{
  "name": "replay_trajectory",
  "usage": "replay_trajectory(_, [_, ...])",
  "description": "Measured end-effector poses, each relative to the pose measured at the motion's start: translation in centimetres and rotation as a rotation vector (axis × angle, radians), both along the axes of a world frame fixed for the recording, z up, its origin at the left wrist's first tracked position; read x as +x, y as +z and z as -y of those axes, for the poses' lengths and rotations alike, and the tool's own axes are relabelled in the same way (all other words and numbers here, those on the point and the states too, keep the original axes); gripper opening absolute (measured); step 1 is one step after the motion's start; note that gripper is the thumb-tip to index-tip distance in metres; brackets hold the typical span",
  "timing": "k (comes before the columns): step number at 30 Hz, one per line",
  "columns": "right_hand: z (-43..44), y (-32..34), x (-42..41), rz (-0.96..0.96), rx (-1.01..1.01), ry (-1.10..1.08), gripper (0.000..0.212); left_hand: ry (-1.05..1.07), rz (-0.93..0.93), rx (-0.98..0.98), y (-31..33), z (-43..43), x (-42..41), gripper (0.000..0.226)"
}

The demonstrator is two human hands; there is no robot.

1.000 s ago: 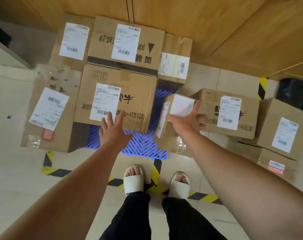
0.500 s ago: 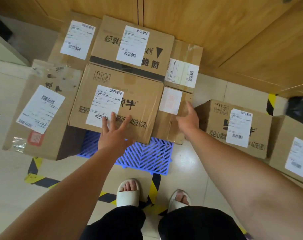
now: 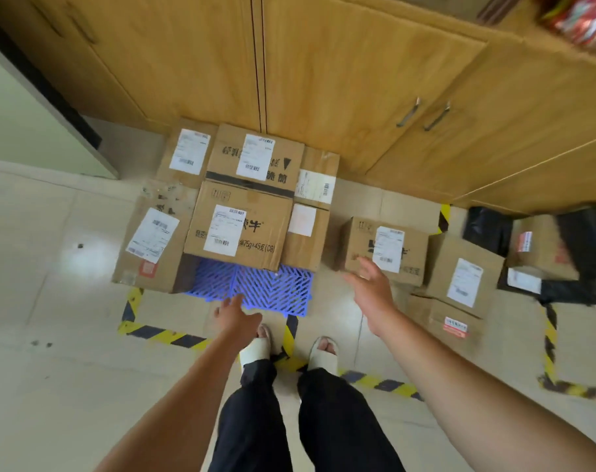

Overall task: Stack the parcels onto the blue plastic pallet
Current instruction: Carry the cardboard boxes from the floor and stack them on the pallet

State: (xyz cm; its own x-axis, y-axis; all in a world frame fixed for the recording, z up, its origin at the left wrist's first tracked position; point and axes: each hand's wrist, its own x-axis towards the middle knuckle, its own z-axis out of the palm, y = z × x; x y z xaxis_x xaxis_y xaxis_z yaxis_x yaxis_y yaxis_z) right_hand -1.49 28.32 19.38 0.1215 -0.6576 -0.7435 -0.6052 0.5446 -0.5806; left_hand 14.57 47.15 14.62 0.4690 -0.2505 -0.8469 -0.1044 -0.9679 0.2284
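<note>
The blue plastic pallet lies on the floor against the wooden cabinets, with several labelled cardboard parcels on it. A large box tops the stack, and a small narrow parcel stands at its right edge. My left hand hovers over the pallet's front edge, fingers loosely apart and holding nothing. My right hand is spread open in the air, near a brown parcel on the floor right of the pallet, not touching it.
More parcels and black bags sit on the floor at the right. Yellow-black tape marks floor zones. Wooden cabinet doors stand behind the stack. My slippered feet are just in front of the pallet.
The small parcel has been set at the right edge of the stack and my right hand let go of it. Both hands pulled back, the right swinging toward the floor parcels.
</note>
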Motion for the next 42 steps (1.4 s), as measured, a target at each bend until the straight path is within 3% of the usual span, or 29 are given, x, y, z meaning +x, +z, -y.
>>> replay_trajectory(2, [-1.7,7.1,-2.0,0.027,-0.004,-0.13,0.029,0.171,-0.061,-0.047,6.6,-1.2,-1.5,0.061])
replay_trajectory(4, [-2.9,13.8,-3.5,0.09,-0.026,-0.225,0.024,0.26,-0.12,-0.09,11.8,-2.1,-2.5,0.048])
replay_trajectory(8, [-5.7,23.3,-5.9,0.167,-0.027,-0.283,0.016,0.16,-0.158,-0.219,19.6,-1.5,-4.1,0.033])
replay_trajectory(12, [-9.3,27.1,-8.8,0.177,-0.076,-0.415,0.011,0.187,-0.306,-0.318,24.3,-0.1,-6.0,0.023])
replay_trajectory(16, [-13.3,28.6,-13.0,0.228,-0.048,-0.759,0.015,0.011,-0.489,-0.362,26.5,1.6,-8.0,0.026])
replay_trajectory(19, [-16.8,29.1,-17.6,0.213,-0.049,-0.887,0.015,-0.075,-0.458,-0.365,28.1,3.5,-11.4,0.01])
replay_trajectory(24, [-19.8,29.2,-25.7,0.255,-0.097,-1.126,0.02,-0.218,-0.519,-0.338,29.6,5.1,-20.5,0.013])
replay_trajectory(33, [-19.2,29.0,-43.9,0.336,-0.164,-1.261,0.017,-0.351,-0.522,-0.286,30.2,7.3,-38.7,0.018])
replay_trajectory(42, [-16.5,27.6,-56.7,0.366,-0.132,-1.302,0.015,-0.303,-0.552,-0.328,30.9,11.1,-52.5,0.022])
